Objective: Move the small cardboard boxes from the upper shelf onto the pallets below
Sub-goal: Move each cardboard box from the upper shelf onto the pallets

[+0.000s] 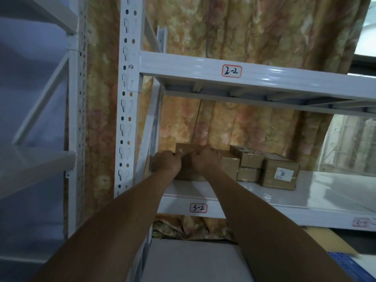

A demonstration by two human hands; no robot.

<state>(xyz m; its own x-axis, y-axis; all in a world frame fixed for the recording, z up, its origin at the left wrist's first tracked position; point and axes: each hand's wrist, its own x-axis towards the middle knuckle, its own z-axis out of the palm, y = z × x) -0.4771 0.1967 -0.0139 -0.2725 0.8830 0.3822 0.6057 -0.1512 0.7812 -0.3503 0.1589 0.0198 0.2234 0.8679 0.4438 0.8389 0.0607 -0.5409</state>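
Cardboard boxes [250, 165] sit at the left end of the white shelf [305, 192] tagged 3-2 [198, 207], and the leftmost box [228, 162] is the one I have both hands on. My left hand [166, 161] curls over its left front edge, and my right hand [205, 159] is closed over its top just beside the left one, thumbs nearly touching. Between them my hands and forearms cover most of that box, so I see only its back corner and its right face. Just to its right two smaller boxes [249, 159] are stacked one on the other, and a larger box with a white label reading 30 [279, 173] stands touching them. Above runs the beam marked 2-2 [232, 71]. A flowered curtain [223, 123] hangs behind the rack. Down at the lower right a blue edge [345, 261] is blurred and cut off; I cannot tell what it is.
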